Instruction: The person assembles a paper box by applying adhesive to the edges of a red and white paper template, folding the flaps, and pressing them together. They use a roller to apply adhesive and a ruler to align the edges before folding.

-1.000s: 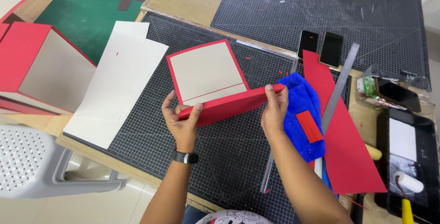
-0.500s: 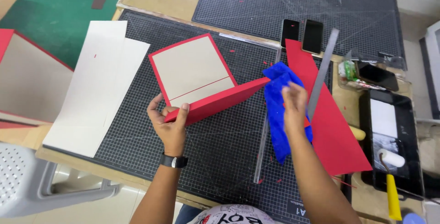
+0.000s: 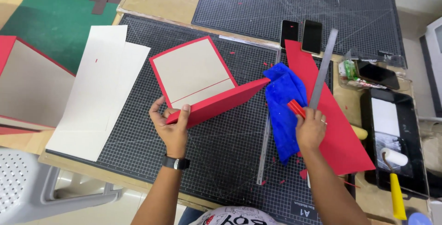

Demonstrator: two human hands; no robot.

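Head view: left hand (image 3: pixel 172 126) is pinching the folded red-covered board (image 3: pixel 202 84), matte grey card inside, standing on the gridded black cutting mat (image 3: pixel 221 156). Right hand (image 3: pixel 311 128) is closing around a small red tool (image 3: pixel 297 108) over a crumpled blue cloth (image 3: pixel 283 100). Steel ruler (image 3: pixel 323 68) is lying across red paper (image 3: pixel 340 133).

Two phones (image 3: pixel 289 32) (image 3: pixel 312 36), two cutting mats (image 3: pixel 230 156) (image 3: pixel 258 2), one blue cloth (image 3: pixel 283 100), one steel ruler (image 3: pixel 323 68), one paint roller (image 3: pixel 393 157)

bare cutting mat (image 3: pixel 221 156) between hands, blue cloth (image 3: pixel 284 103), steel ruler (image 3: pixel 323 68) rightward
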